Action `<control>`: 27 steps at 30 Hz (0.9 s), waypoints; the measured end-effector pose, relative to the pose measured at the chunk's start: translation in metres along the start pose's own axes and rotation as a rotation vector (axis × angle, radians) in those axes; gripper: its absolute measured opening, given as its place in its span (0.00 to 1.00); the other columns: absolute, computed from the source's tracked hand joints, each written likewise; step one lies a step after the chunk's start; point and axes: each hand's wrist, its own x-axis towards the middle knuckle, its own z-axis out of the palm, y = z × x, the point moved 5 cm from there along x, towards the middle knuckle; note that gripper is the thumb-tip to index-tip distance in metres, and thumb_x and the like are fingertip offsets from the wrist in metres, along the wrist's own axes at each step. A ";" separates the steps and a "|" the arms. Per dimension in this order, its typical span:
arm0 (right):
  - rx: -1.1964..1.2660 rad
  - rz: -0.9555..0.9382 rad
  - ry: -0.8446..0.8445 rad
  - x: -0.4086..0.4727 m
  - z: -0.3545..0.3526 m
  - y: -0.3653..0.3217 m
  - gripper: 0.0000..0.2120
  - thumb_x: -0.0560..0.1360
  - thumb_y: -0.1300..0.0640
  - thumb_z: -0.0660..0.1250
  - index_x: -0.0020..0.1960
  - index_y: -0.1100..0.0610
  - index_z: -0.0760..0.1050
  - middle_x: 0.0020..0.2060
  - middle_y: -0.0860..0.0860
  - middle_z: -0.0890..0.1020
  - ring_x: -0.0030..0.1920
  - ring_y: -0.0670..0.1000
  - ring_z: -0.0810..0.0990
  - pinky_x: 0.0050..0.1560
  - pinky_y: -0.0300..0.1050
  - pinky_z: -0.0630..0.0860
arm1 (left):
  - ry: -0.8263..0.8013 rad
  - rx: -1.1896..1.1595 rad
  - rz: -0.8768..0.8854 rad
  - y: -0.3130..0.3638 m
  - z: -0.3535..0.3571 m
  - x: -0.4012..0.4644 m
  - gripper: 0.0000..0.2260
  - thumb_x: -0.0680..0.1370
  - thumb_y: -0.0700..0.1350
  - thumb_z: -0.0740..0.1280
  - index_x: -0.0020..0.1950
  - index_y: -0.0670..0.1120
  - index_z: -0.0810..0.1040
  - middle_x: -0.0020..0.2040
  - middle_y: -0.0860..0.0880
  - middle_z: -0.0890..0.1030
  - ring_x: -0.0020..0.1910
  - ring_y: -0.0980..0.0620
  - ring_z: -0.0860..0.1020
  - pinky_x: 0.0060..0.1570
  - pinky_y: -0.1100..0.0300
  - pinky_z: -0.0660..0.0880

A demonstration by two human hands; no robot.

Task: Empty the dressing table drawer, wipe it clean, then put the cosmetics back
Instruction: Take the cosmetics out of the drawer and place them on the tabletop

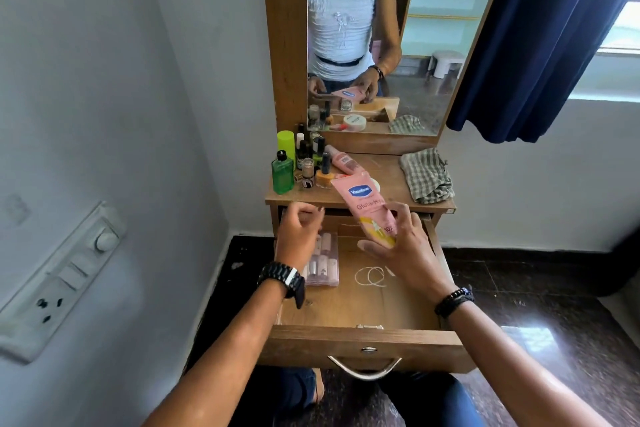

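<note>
The wooden drawer (367, 340) of the dressing table stands pulled out below me. My right hand (401, 246) grips the lower end of a pink Vaseline lotion tube (363, 199) and holds it above the drawer's back edge, cap end down. My left hand (299, 236) hovers over the drawer's left side with loosely curled fingers, holding nothing. Under it lies a clear box of small pink bottles (323, 263). White hoop rings (370, 276) lie on the drawer floor.
On the tabletop (388, 180) stand a green bottle (282, 173), a lime can (285, 142), several nail polish bottles, a pink tube and a checked cloth (427, 175). A mirror (381, 45) rises behind. A blue curtain hangs at the right; a wall switchboard sits left.
</note>
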 end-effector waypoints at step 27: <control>0.012 0.114 0.014 0.143 0.025 -0.012 0.28 0.68 0.52 0.72 0.66 0.58 0.71 0.59 0.57 0.76 0.60 0.55 0.74 0.60 0.47 0.73 | -0.337 -0.226 -0.145 0.015 0.059 0.043 0.09 0.79 0.41 0.62 0.58 0.45 0.68 0.46 0.47 0.77 0.39 0.50 0.77 0.42 0.55 0.76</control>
